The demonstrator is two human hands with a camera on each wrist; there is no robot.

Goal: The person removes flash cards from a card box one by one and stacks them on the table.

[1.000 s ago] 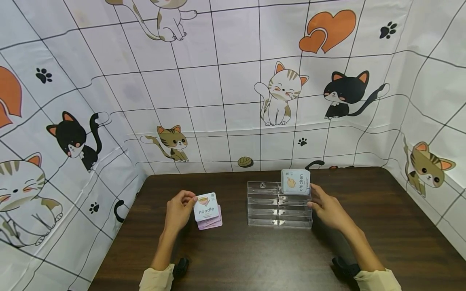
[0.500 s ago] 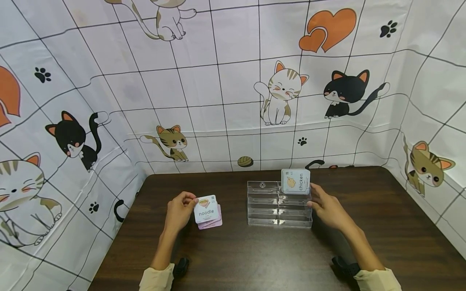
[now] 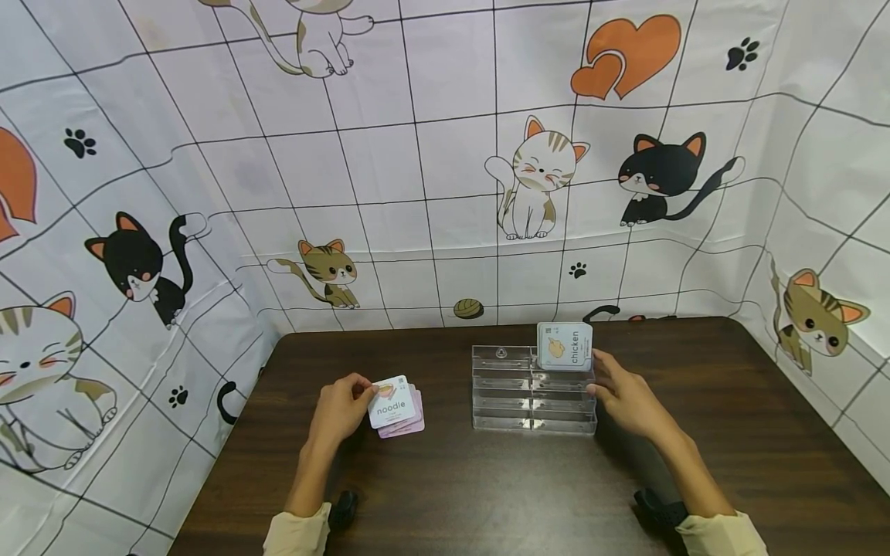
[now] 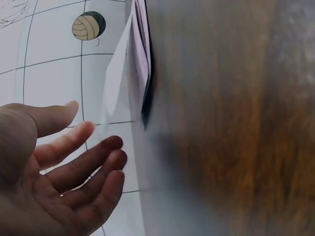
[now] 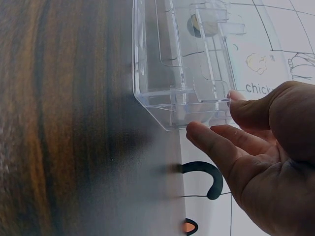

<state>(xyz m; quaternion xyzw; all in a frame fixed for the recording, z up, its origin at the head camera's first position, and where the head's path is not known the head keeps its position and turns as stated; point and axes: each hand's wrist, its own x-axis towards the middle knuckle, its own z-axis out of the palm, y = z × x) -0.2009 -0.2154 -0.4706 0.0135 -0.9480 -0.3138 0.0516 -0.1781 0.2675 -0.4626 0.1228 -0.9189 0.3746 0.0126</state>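
Note:
On the left of the head view, a white noodle card (image 3: 392, 402) lies askew over a small stack of pink cards (image 3: 410, 423). My left hand (image 3: 341, 408) is at its upper left corner, the thumb overlapping it. From the left wrist, that card (image 4: 117, 73) stands tilted off the stack, with my loosely bent fingers (image 4: 110, 142) beside its end and a gap between thumb and index. A clear plastic tiered rack (image 3: 502, 425) stands to the right, chicken card (image 3: 565, 347) upright in its back right slot. My right hand (image 3: 631, 401) grips the rack's right end.
Both stand on a dark wooden table (image 3: 445, 502). Behind and at the sides hangs a white cloth (image 3: 445, 154) printed with cats, hearts and grid lines. Black wrist straps (image 3: 343, 510) sit at the cream sleeves.
The noodle card has turned slightly and shifted a little left and down, with my left hand moving slightly the same way. My right hand and the rack have stayed put.

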